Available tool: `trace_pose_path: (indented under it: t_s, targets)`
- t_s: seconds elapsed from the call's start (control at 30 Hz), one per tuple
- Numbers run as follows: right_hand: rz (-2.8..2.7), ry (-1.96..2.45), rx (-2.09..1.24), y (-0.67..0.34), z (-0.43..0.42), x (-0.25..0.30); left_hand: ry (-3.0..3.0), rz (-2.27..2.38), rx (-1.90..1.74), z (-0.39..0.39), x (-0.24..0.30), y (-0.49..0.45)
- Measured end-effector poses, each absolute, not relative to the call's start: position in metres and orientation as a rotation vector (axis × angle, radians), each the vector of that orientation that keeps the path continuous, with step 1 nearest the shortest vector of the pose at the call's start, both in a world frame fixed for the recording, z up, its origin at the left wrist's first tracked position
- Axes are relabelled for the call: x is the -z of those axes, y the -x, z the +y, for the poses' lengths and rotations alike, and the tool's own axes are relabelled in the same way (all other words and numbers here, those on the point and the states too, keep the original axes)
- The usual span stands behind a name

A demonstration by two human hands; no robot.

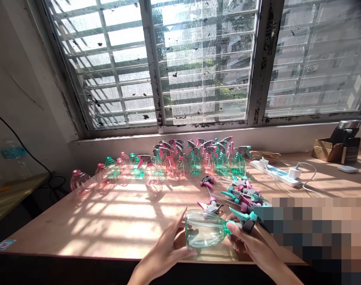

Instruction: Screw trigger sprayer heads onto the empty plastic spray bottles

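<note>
gripping green bottle (pixel 204 229) with 2 curled hands (pixel 168 245) (pixel 248 242)

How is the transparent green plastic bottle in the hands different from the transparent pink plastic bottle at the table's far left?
The green bottle lies sideways between the left hand and right hand; the pink bottle stands on the table. The green bottle has a teal-and-black spray head at its neck; the pink bottle has none. Both are transparent.
</note>
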State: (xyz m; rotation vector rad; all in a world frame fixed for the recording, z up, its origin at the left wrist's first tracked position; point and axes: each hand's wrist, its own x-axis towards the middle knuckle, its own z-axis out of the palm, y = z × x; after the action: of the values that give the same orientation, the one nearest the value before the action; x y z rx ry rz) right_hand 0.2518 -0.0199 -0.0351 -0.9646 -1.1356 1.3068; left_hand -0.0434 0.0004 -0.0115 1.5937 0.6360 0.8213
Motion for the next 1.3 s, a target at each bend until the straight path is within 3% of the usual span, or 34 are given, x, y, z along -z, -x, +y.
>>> trace_pose_path:
  t_s: [1.3]
  targets:
    - [-1.203,0.863,-1.36,-0.253,-0.021,0.031,-1.671,0.721,-0.822,0.003,0.017,0.047]
